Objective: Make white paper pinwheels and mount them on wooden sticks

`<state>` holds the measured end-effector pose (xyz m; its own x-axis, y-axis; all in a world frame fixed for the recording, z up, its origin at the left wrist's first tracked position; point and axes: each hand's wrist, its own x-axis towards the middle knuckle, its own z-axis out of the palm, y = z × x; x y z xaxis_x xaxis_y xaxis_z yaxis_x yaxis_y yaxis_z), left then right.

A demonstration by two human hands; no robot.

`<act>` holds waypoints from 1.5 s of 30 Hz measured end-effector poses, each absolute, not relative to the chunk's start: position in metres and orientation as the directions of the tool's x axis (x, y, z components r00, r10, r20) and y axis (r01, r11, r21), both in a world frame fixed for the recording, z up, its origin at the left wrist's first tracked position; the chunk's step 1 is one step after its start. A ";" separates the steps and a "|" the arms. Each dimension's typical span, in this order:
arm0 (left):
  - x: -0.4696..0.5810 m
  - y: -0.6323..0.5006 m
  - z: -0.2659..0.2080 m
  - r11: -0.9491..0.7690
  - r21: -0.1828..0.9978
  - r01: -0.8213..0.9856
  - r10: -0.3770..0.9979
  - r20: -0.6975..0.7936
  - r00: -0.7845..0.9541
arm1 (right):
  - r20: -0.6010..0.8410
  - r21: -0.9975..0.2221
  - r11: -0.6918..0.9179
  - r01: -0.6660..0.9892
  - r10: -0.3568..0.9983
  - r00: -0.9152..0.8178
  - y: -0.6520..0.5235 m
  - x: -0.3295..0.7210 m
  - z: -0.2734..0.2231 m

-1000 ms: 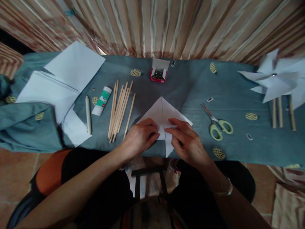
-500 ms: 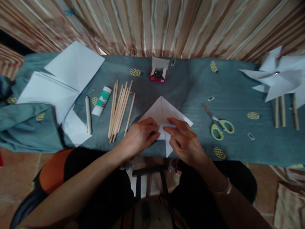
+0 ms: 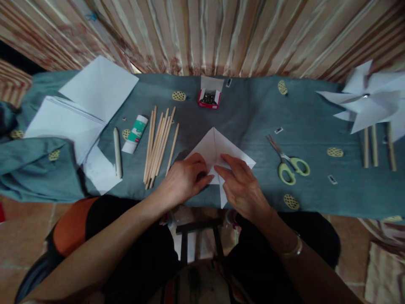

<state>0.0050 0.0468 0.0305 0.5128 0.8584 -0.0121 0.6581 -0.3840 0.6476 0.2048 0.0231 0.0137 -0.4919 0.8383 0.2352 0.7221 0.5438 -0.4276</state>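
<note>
A folded white sheet of paper [image 3: 214, 141] lies on the cloth in front of me, its top corner pointing away and a crease running down its middle. My left hand [image 3: 186, 175], fingers curled and thumb pointing inward, holds the sheet's left part. My right hand [image 3: 242, 181] presses the right part, two fingertips near the crease and the other fingers bent. Below the hands, a narrow paper flap [image 3: 223, 196] points toward me. The paper under both hands is hidden.
Left of me are wooden sticks [image 3: 160, 143], a glue stick [image 3: 136, 133], a pale pointed stick [image 3: 117, 152] and stacked paper [image 3: 63, 118]. A red box of small dark pieces [image 3: 209, 99] stands behind. Green-handled scissors [image 3: 289, 162] and paper pinwheels [image 3: 365, 99] lie right.
The right hand's fingers have shifted very slightly on the sheet. The left hand's thumb reaches a little further inward. Otherwise the scene is nearly the same.
</note>
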 end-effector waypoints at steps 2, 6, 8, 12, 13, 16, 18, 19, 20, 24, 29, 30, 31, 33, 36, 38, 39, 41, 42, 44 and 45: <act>0.005 0.042 0.032 -0.448 0.604 0.659 0.854 0.071 0.516 | 0.231 -0.406 0.533 0.742 0.846 -0.481 0.022 0.202 0.013; 0.005 0.032 0.035 -0.620 0.488 0.614 0.765 0.201 0.612 | 0.263 -0.383 0.540 0.750 0.842 -0.472 0.023 0.198 0.010; 0.006 0.029 0.035 -0.673 0.423 0.607 0.725 0.212 0.656 | 0.293 -0.396 0.551 0.735 0.834 -0.467 0.026 0.197 0.008; 0.008 0.027 0.030 -0.719 0.306 0.624 0.691 0.222 0.688 | 0.328 -0.438 0.547 0.713 0.836 -0.440 0.031 0.196 0.003; 0.008 0.027 0.028 -0.727 0.287 0.624 0.685 0.229 0.692 | 0.332 -0.444 0.546 0.710 0.837 -0.436 0.031 0.195 0.002; 0.008 0.027 0.026 -0.743 0.241 0.624 0.669 0.241 0.703 | 0.341 -0.446 0.549 0.707 0.834 -0.433 0.031 0.195 -0.001; 0.008 0.027 0.025 -0.750 0.217 0.625 0.662 0.241 0.710 | 0.339 -0.450 0.551 0.702 0.833 -0.437 0.029 0.196 0.000; 0.008 0.026 0.025 -0.753 0.210 0.624 0.658 0.242 0.713 | 0.339 -0.457 0.554 0.696 0.832 -0.439 0.028 0.198 0.000; 0.007 0.026 0.025 -0.755 0.205 0.623 0.656 0.243 0.714 | 0.341 -0.468 0.555 0.687 0.831 -0.439 0.028 0.200 0.002; 0.006 0.026 0.022 -0.765 0.188 0.616 0.644 0.258 0.720 | 0.346 -0.521 0.492 0.698 0.869 -0.354 0.031 0.210 0.009; 0.005 0.028 0.020 -0.783 0.153 0.603 0.619 0.294 0.728 | 0.276 -0.505 0.353 0.788 0.931 -0.241 0.044 0.220 0.014; 0.004 0.028 0.020 -0.784 0.149 0.602 0.616 0.296 0.730 | 0.266 -0.504 0.341 0.794 0.936 -0.233 0.047 0.221 0.015; 0.003 0.028 0.020 -0.786 0.145 0.601 0.613 0.300 0.731 | 0.260 -0.509 0.325 0.797 0.941 -0.218 0.048 0.222 0.016; 0.000 0.029 0.020 -0.789 0.133 0.600 0.607 0.317 0.729 | 0.237 -0.539 0.269 0.799 0.958 -0.163 0.051 0.224 0.018; -0.006 0.032 0.019 -0.787 0.105 0.608 0.599 0.364 0.713 | 0.136 -0.616 0.127 0.778 0.989 -0.054 0.051 0.229 0.022; -0.011 0.035 0.019 -0.777 0.103 0.621 0.609 0.375 0.699 | 0.052 -0.663 0.034 0.748 0.999 0.000 0.049 0.233 0.023; -0.013 0.038 0.019 -0.772 0.108 0.627 0.616 0.372 0.695 | 0.015 -0.686 0.000 0.728 1.000 0.013 0.047 0.234 0.023; -0.016 0.043 0.020 -0.763 0.124 0.634 0.631 0.354 0.690 | -0.035 -0.731 -0.035 0.682 0.999 0.014 0.041 0.237 0.021; -0.017 0.045 0.021 -0.760 0.132 0.636 0.636 0.345 0.690 | -0.048 -0.744 -0.041 0.667 0.999 0.007 0.038 0.237 0.021; -0.017 0.048 0.022 -0.757 0.142 0.638 0.643 0.338 0.688 | -0.033 -0.736 -0.020 0.676 0.999 -0.006 0.031 0.239 0.021; -0.017 0.049 0.023 -0.756 0.147 0.637 0.644 0.340 0.685 | 0.002 -0.713 0.010 0.701 1.000 -0.013 0.028 0.239 0.022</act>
<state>-0.0168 0.0491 0.0233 0.6853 0.6438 0.3405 0.6375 -0.7563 0.1470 0.2393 0.0276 0.0218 -0.0130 0.9999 0.0017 0.7009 0.0103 -0.7132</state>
